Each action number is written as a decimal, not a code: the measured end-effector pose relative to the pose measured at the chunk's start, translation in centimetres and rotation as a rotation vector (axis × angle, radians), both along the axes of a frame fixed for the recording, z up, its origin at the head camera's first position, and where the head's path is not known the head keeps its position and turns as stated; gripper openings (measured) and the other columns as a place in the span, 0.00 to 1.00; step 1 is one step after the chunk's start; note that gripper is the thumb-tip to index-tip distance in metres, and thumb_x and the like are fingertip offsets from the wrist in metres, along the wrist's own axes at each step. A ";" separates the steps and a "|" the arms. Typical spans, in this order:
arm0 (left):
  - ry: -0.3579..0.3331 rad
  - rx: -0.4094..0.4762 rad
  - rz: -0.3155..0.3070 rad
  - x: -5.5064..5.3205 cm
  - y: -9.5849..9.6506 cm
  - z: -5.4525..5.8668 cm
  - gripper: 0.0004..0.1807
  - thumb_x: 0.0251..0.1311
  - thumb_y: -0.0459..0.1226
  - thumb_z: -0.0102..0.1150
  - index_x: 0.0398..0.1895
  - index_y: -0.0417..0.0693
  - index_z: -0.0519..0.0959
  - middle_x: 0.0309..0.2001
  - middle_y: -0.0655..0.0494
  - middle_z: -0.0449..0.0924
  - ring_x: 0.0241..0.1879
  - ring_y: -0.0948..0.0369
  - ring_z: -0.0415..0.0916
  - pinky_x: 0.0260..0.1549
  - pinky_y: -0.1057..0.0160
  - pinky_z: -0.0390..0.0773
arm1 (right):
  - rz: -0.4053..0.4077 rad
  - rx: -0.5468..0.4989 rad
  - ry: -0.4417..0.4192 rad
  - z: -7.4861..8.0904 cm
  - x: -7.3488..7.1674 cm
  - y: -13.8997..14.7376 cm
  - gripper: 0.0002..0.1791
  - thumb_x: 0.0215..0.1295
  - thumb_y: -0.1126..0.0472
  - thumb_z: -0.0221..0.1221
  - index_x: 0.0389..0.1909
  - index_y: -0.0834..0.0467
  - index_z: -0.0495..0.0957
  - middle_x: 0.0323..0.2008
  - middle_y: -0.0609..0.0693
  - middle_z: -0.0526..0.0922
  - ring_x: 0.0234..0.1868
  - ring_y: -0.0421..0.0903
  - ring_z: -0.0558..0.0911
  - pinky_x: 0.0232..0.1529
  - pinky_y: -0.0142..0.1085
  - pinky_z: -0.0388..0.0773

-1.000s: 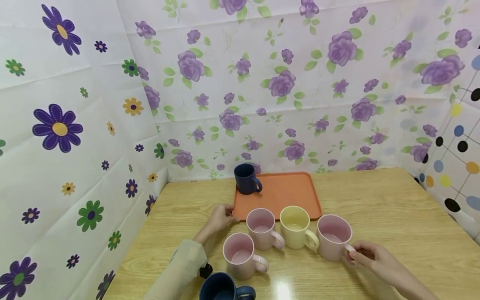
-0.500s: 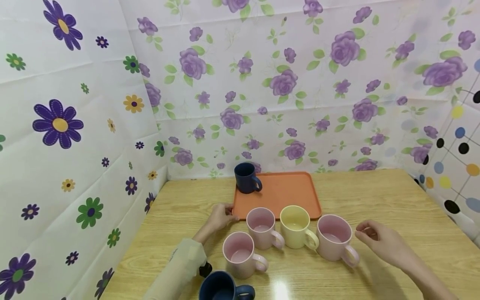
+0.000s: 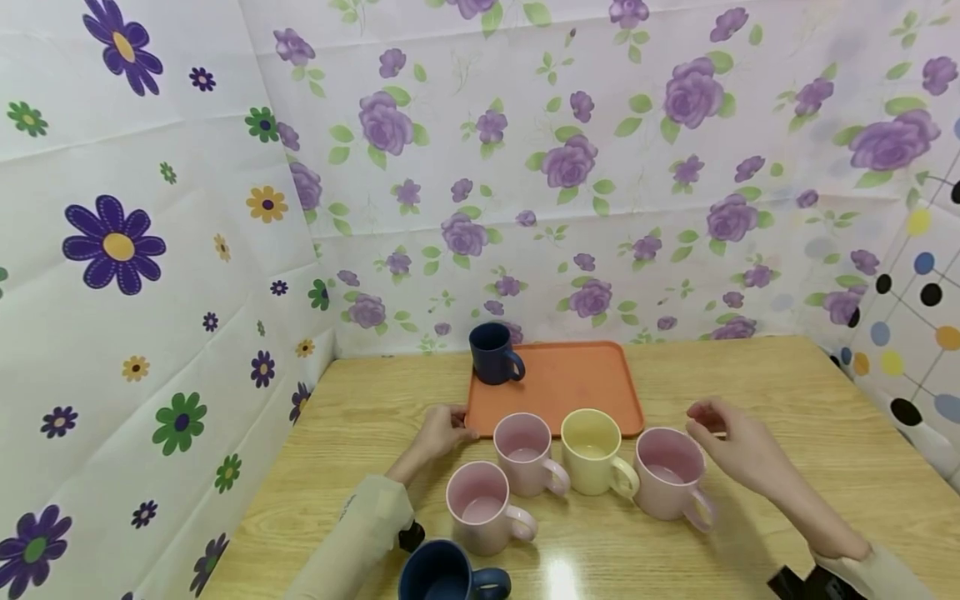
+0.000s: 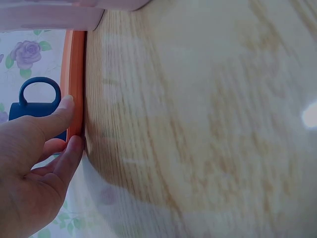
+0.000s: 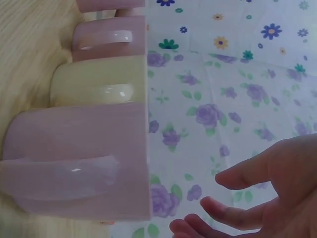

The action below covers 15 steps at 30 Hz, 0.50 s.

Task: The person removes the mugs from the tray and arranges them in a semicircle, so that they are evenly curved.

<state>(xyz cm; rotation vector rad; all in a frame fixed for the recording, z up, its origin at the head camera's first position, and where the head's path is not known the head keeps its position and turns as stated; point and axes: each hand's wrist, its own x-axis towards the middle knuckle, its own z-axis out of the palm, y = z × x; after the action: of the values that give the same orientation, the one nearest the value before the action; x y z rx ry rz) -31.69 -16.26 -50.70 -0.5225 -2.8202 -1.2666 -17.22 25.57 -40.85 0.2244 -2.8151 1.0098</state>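
My left hand [image 3: 438,432] pinches the near left corner of an orange tray [image 3: 570,387]; in the left wrist view the thumb lies over its rim, fingers at the other side. A dark blue mug [image 3: 492,354] stands upright at the tray's far left corner. Just in front of the tray is a row: a pink mug [image 3: 525,467], a yellow mug [image 3: 588,467] and another pink mug [image 3: 667,492]. Beside and above that rightmost pink mug hovers my right hand [image 3: 738,442], holding nothing, its fingers loosely bent and apart from the mug in the right wrist view.
Closer to me on the wooden table [image 3: 637,558] stand one more pink mug [image 3: 483,517] and a second dark blue mug [image 3: 442,575], next to my left forearm. Flower-patterned sheets [image 3: 450,167] close off the back and left; a dotted sheet [image 3: 907,333] hangs at the right.
My right hand has let go of the rightmost pink mug's handle, drawn off to the right, then risen up and back toward that mug's rim. The left hand has stayed on the tray.
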 end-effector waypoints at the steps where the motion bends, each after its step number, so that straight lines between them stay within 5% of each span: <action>1: 0.001 -0.004 0.000 0.0 0.0 0.0 0.29 0.48 0.30 0.72 0.54 0.25 0.75 0.46 0.33 0.82 0.36 0.52 0.84 0.31 0.65 0.82 | 0.001 -0.002 0.008 0.3 -0.2 -0.1 0.16 0.71 0.56 0.54 0.49 0.65 0.75 0.45 0.63 0.82 0.47 0.62 0.82 0.41 0.52 0.80; 9: 0.007 -0.027 -0.002 -0.1 -0.1 -0.1 0.29 0.49 0.30 0.72 0.54 0.26 0.76 0.45 0.34 0.83 0.36 0.51 0.84 0.33 0.64 0.83 | 0.060 -0.010 0.001 2.7 -2.6 -2.4 0.11 0.71 0.58 0.55 0.46 0.61 0.78 0.42 0.56 0.84 0.45 0.55 0.82 0.42 0.49 0.79; 15: -0.011 -0.017 -0.012 0.0 0.0 0.1 0.29 0.49 0.30 0.72 0.55 0.25 0.75 0.47 0.33 0.82 0.36 0.51 0.83 0.30 0.68 0.81 | 0.094 -0.054 -0.036 4.1 -4.5 -4.5 0.16 0.71 0.58 0.53 0.51 0.65 0.75 0.46 0.61 0.82 0.46 0.57 0.82 0.43 0.47 0.80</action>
<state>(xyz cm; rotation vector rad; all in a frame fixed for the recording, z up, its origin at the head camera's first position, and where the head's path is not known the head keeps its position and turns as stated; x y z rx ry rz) -31.71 -16.28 -50.62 -0.5350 -2.8432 -1.2522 -21.72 21.04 -36.79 0.3379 -2.8284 1.1190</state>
